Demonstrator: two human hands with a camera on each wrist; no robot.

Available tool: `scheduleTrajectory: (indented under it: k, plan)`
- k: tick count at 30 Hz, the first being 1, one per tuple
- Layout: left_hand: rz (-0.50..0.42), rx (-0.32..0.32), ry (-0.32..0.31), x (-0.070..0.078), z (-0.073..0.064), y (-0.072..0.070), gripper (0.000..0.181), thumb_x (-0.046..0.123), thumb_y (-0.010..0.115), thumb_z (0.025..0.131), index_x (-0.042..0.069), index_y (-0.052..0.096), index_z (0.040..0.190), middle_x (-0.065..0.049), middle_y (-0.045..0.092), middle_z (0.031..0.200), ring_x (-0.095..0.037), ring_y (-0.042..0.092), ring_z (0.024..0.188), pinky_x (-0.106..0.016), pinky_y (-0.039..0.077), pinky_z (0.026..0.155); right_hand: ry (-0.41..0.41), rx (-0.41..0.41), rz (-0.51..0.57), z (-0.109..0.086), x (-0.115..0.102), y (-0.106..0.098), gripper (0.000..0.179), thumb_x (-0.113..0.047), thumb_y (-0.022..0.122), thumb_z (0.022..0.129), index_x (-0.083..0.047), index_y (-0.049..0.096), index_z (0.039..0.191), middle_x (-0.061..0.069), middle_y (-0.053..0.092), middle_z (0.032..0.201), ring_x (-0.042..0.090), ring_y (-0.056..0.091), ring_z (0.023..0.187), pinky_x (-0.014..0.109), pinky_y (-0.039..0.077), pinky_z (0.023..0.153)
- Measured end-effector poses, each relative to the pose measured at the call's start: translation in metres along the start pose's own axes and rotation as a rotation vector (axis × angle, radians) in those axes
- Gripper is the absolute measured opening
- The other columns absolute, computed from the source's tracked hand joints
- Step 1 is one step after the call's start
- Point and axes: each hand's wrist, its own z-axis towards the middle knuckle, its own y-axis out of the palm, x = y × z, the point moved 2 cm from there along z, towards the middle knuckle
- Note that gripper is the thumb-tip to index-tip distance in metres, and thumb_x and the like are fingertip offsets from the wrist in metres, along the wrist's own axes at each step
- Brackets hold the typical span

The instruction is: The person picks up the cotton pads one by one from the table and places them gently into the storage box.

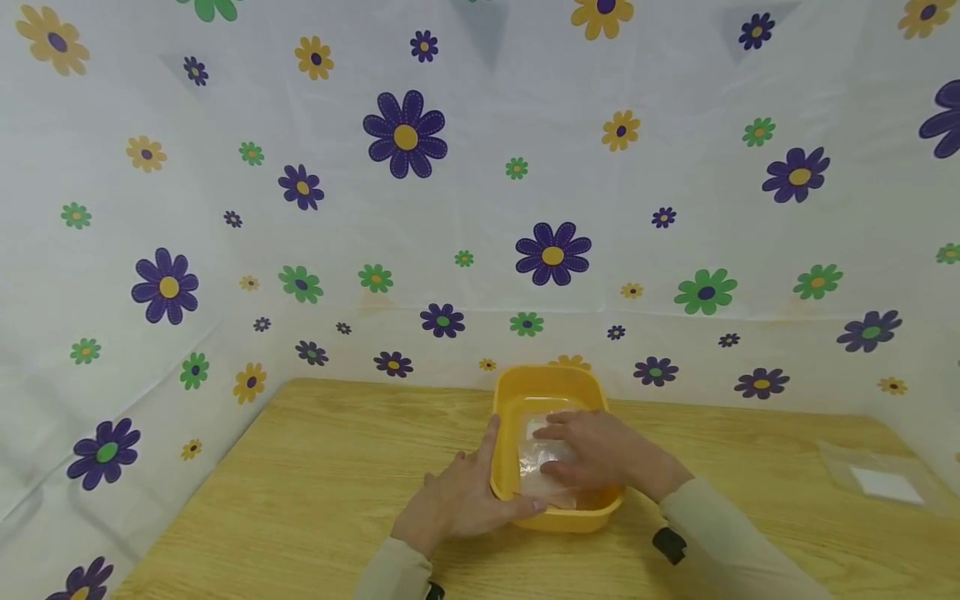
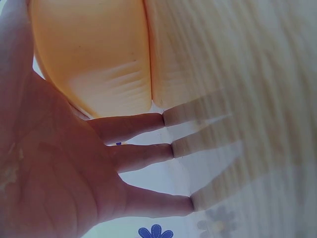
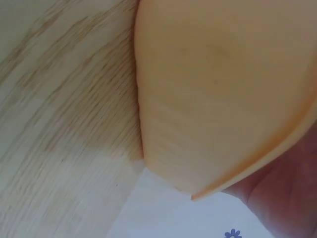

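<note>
A yellow plastic basin (image 1: 558,520) stands on the wooden table. Flat clear plastic bags (image 1: 534,467) lie inside it, with a pale piece showing near the right fingertips. My left hand (image 1: 468,500) rests against the basin's near left corner, its thumb along the front rim. In the left wrist view its fingers (image 2: 136,126) stretch out straight and spread, tips at the tabletop beside the basin wall. My right hand (image 1: 600,446) reaches over the right rim, fingers spread above the bags. From the right wrist, the basin's outer wall (image 3: 213,99) covers most of that hand.
On the table's right side lies another clear bag (image 1: 843,462) with a flat white piece (image 1: 887,485) in it. A white curtain (image 1: 480,208) printed with flowers hangs behind the table (image 1: 360,442) and along its sides. Dark wrist straps show at both sleeves.
</note>
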Motion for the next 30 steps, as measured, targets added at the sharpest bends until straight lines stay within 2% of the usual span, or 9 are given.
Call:
scheduleTrajectory:
  k: [5, 13, 22, 30]
  plan:
    - [-0.002, 0.006, 0.006, 0.001, -0.002, -0.001, 0.126, 0.089, 0.058, 0.076, 0.027, -0.004, 0.166, -0.014, 0.049, 0.158, -0.046, 0.048, 0.141, -0.086, 0.034, 0.099, -0.01, 0.044, -0.034, -0.003, 0.002, -0.001, 0.046, -0.046, 0.064, 0.099, -0.02, 0.067, 0.136, 0.009, 0.068, 0.139, 0.032, 0.063, 0.129, 0.057, 0.051, 0.106]
    - [-0.006, 0.012, 0.003, 0.002, -0.002, -0.001, 0.126, 0.09, 0.057, 0.075, 0.028, -0.003, 0.166, -0.014, 0.047, 0.159, -0.046, 0.047, 0.143, -0.085, 0.034, 0.101, 0.023, 0.069, -0.023, -0.011, 0.004, -0.005, 0.049, -0.051, 0.064, 0.098, -0.022, 0.066, 0.138, 0.01, 0.063, 0.145, 0.035, 0.059, 0.134, 0.062, 0.048, 0.108]
    - [-0.003, 0.024, 0.008, 0.001, 0.0, 0.0, 0.127, 0.092, 0.055, 0.074, 0.028, -0.003, 0.166, -0.012, 0.045, 0.161, -0.045, 0.048, 0.142, -0.083, 0.037, 0.1, -0.004, 0.224, -0.074, -0.029, 0.012, -0.009, 0.056, -0.051, 0.064, 0.098, -0.021, 0.059, 0.145, 0.015, 0.05, 0.157, 0.04, 0.05, 0.14, 0.068, 0.043, 0.11]
    - [-0.027, 0.018, 0.018, 0.001, 0.0, 0.0, 0.126, 0.091, 0.057, 0.075, 0.028, -0.003, 0.166, -0.012, 0.046, 0.16, -0.043, 0.049, 0.141, -0.078, 0.041, 0.102, 0.129, 0.292, -0.095, -0.044, 0.019, -0.013, 0.074, -0.063, 0.06, 0.095, -0.026, 0.044, 0.156, 0.016, 0.035, 0.166, 0.052, 0.034, 0.149, 0.079, 0.031, 0.11]
